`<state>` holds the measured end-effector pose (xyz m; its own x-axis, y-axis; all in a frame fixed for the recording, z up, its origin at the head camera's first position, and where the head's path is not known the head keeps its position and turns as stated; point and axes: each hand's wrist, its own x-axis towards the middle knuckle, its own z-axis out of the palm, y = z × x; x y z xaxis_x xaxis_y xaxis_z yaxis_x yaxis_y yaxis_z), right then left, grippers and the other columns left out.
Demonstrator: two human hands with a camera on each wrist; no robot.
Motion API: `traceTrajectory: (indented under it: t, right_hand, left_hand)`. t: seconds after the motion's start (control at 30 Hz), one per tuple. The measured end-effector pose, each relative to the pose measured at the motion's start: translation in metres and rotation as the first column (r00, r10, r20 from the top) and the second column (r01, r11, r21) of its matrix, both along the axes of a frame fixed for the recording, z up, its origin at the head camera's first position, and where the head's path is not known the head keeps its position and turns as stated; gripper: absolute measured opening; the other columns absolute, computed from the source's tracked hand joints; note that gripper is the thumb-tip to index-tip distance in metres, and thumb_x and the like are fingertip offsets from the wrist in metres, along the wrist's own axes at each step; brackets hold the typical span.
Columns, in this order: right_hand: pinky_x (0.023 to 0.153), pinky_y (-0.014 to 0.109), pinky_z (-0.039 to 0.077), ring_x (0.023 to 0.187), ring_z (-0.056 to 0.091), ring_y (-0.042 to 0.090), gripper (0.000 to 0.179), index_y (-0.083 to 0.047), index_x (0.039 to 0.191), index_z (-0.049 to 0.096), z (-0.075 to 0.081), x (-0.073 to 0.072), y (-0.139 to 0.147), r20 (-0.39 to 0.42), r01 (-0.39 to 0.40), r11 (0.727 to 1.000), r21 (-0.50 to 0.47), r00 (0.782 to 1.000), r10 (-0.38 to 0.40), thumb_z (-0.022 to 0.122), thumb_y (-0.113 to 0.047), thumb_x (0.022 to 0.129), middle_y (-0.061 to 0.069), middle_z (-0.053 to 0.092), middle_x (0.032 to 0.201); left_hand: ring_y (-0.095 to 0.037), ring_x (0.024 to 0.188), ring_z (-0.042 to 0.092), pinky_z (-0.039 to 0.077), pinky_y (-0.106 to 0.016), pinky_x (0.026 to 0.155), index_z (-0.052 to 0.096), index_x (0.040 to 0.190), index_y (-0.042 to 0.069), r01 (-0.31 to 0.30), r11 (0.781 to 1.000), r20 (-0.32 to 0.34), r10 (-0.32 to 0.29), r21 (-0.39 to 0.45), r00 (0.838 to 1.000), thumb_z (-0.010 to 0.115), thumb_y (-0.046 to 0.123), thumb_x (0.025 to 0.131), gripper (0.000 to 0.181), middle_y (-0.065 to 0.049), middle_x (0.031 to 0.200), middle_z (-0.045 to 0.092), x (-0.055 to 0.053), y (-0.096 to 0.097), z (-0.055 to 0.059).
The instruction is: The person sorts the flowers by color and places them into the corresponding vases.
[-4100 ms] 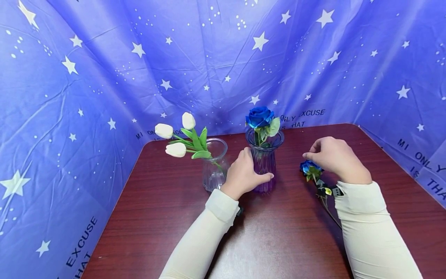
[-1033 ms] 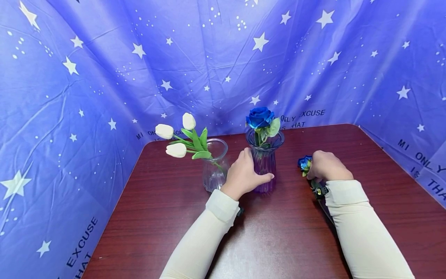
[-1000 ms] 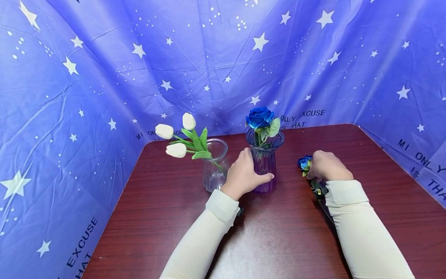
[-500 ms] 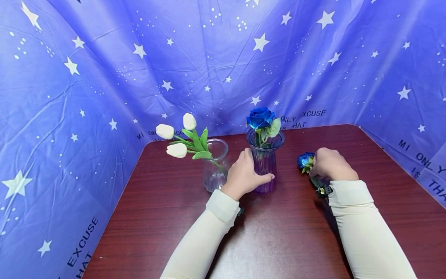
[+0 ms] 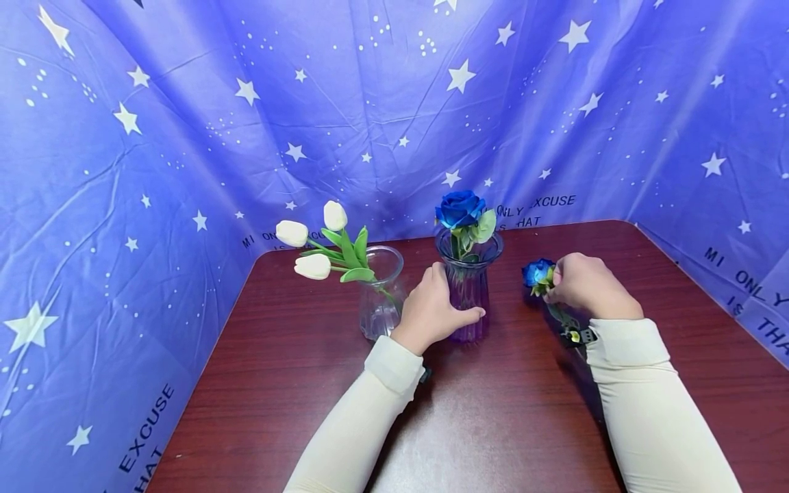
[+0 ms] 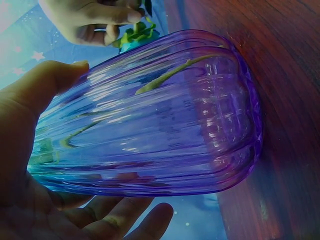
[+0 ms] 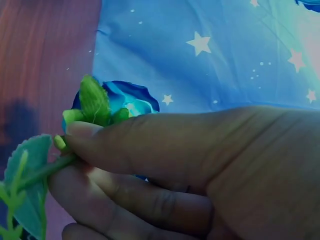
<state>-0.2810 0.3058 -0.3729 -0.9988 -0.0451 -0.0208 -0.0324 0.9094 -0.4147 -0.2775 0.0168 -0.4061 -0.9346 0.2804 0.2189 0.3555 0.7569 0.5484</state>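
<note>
A purple ribbed glass vase (image 5: 471, 301) stands upright on the table, a blue rose (image 5: 460, 208) in it with its stem showing through the glass. My left hand (image 5: 431, 308) is curled round the vase's side, thumb on one side and fingers on the other in the left wrist view. To the right, my right hand (image 5: 588, 284) pinches a second blue rose (image 5: 537, 274). In the right wrist view, thumb and fingers close on its stem (image 7: 50, 167) just below the bloom. The lower stem is partly hidden by the right wrist and sleeve.
Left of the purple vase is a clear glass vase (image 5: 377, 308) holding white tulips (image 5: 312, 266) that lean left over its rim. Both stand on a dark red wooden table (image 5: 481, 418). A blue star-printed cloth (image 5: 370, 103) hangs behind and along the sides.
My right hand first hovered over the lying rose, then took its stem below the bloom. Since then hand and rose have risen slightly. The left hand and both vases have stayed put.
</note>
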Motion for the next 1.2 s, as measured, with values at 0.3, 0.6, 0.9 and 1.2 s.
traceTrajectory:
  t: [0.3, 0.6, 0.9, 1.2]
  right_hand:
    - [0.062, 0.036, 0.041, 0.07, 0.053, 0.026, 0.029, -0.013, 0.07, 0.055, 0.015, 0.008, -0.005, -0.097, 0.014, 1.0, 0.02, 0.995, -0.012, 0.083, -0.019, 0.075, 0.002, 0.054, 0.067]
    - [0.062, 0.039, 0.041, 0.072, 0.055, 0.032, 0.025, -0.012, 0.075, 0.059, 0.025, 0.014, -0.007, -0.194, 0.032, 0.999, 0.004, 0.98, -0.031, 0.082, -0.02, 0.077, 0.004, 0.06, 0.071]
    - [0.06, 0.038, 0.038, 0.069, 0.054, 0.033, 0.026, -0.013, 0.076, 0.058, 0.033, 0.019, -0.01, -0.286, 0.076, 0.997, -0.017, 0.955, -0.077, 0.081, -0.024, 0.081, 0.006, 0.062, 0.071]
    - [0.061, 0.04, 0.038, 0.066, 0.055, 0.032, 0.021, -0.015, 0.074, 0.063, 0.042, 0.026, -0.014, -0.408, 0.099, 0.993, -0.057, 0.906, -0.114, 0.082, -0.021, 0.079, 0.003, 0.065, 0.068]
  left_hand:
    - [-0.023, 0.107, 0.067, 0.059, -0.043, 0.092, 0.043, 0.143, 0.011, 0.004, 1.0, -0.005, -0.005, -0.013, 1.0, 0.082, 0.061, 0.077, 0.092, -0.004, 0.125, 0.057, 0.0, 0.0, 0.0]
    - [-0.024, 0.104, 0.068, 0.06, -0.043, 0.089, 0.044, 0.141, 0.01, -0.001, 1.0, -0.02, 0.001, -0.017, 1.0, 0.083, 0.061, 0.076, 0.091, -0.004, 0.123, 0.058, -0.001, 0.0, -0.001]
    - [-0.023, 0.105, 0.068, 0.06, -0.043, 0.09, 0.044, 0.141, 0.01, 0.0, 1.0, -0.023, 0.0, -0.02, 1.0, 0.083, 0.062, 0.076, 0.092, -0.004, 0.123, 0.058, -0.001, 0.0, -0.001]
    - [-0.023, 0.105, 0.067, 0.059, -0.043, 0.09, 0.044, 0.141, 0.01, 0.001, 1.0, -0.018, -0.001, -0.018, 1.0, 0.083, 0.06, 0.076, 0.091, -0.004, 0.123, 0.058, -0.001, 0.0, -0.001]
